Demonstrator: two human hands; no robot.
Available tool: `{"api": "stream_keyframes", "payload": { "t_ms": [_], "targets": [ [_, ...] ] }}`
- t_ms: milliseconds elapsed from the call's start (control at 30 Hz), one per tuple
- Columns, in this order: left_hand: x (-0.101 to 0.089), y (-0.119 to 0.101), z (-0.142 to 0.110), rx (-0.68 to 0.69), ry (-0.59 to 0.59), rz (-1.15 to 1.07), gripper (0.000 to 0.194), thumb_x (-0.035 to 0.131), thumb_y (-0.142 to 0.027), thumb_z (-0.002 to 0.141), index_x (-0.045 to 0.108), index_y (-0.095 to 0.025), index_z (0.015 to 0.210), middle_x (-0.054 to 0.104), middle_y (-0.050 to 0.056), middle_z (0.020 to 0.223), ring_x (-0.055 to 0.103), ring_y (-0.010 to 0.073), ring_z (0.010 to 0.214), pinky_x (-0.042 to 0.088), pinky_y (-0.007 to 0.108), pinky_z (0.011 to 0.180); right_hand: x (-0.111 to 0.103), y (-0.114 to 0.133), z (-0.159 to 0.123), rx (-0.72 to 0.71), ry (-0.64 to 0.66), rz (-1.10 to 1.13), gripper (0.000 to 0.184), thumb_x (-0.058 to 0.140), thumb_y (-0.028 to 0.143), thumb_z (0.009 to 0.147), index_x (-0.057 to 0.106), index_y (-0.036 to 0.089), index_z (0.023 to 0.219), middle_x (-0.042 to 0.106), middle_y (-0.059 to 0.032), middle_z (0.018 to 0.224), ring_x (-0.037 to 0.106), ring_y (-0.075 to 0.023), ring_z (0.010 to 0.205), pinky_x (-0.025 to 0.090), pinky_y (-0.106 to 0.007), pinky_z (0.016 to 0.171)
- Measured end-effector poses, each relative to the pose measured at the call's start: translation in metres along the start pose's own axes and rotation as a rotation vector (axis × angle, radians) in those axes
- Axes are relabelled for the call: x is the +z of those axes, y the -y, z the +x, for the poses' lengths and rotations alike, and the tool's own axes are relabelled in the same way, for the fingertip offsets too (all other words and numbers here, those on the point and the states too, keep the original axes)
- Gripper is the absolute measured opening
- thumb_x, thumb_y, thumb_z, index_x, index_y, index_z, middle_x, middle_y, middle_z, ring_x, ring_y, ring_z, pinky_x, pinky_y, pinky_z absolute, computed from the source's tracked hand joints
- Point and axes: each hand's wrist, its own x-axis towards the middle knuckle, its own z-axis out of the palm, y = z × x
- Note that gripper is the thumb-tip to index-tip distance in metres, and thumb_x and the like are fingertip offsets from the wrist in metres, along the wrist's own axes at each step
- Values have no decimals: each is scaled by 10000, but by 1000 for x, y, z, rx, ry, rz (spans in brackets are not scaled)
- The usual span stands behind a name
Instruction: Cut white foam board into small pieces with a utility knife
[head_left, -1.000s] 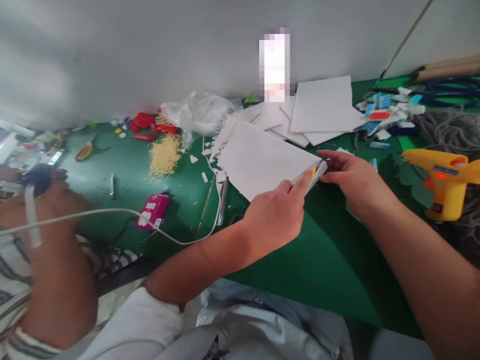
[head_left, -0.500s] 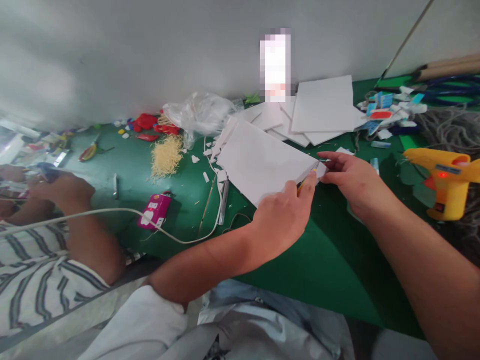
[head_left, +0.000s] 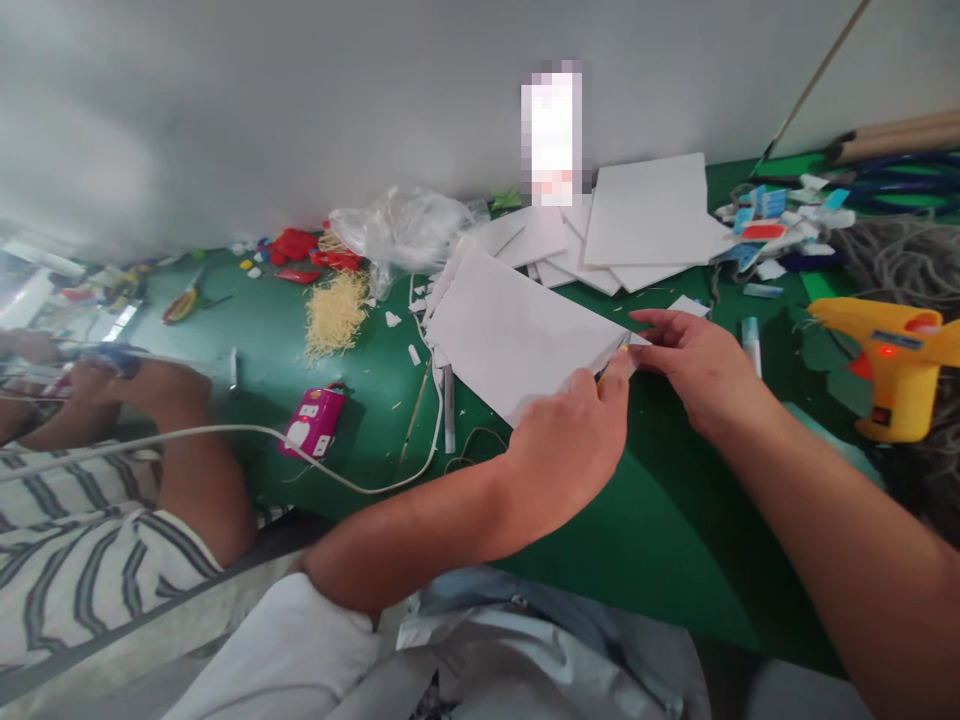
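A white foam-board sheet (head_left: 510,335) lies tilted over the green table (head_left: 660,530). My right hand (head_left: 694,365) pinches its near right corner with fingers closed on the edge. My left hand (head_left: 574,440) is closed in a grip at the same edge, just left of the right hand. A small yellow-tipped tool (head_left: 609,368) shows between its fingers and the sheet; most of the tool is hidden by the hand.
More white sheets (head_left: 645,215) are stacked at the back. A yellow glue gun (head_left: 885,365) stands at right with its light on. A pink power strip (head_left: 315,420), white cable (head_left: 225,432), plastic bag (head_left: 401,225) and straw shreds (head_left: 335,310) lie left. A co-worker's striped sleeve (head_left: 90,520) is at far left.
My left hand has slid a little toward me along the sheet's edge, and the sheet shifted slightly left. The co-worker's arm at left has dropped and pulled back.
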Motion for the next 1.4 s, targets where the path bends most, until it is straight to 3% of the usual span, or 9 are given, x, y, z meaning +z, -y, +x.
{"api": "stream_keyframes", "payload": {
  "t_ms": [600,767,1000,1400],
  "targets": [
    [-6,-4,-13,-21,54,-8,725,490,-118,969,254,-144,1654,670,89,955,673,145,627,571,230,546,-1,-14,10,-11,-24,77,399,773,177,587,692,238,972,652,27,736,668,-173,724,623,-375,812],
    [-4,-2,-17,-20,32,12,700,482,-121,974,285,-150,1645,662,83,927,655,145,624,552,224,537,-1,-11,8,-10,-23,74,321,785,168,578,706,247,879,647,30,704,654,-167,705,624,-356,774],
    [1,0,-24,-5,12,4,686,490,-118,969,311,-126,1631,657,79,912,631,141,615,518,210,511,0,-10,6,1,-31,82,318,756,159,597,730,241,903,648,30,712,641,-162,698,610,-377,800],
    [7,7,-40,-6,47,3,712,527,-120,962,306,-179,1636,662,67,918,663,146,626,499,220,511,-4,-9,6,29,-38,15,212,756,176,634,780,271,822,761,-8,823,694,-208,779,610,-443,880]
  ]
}}
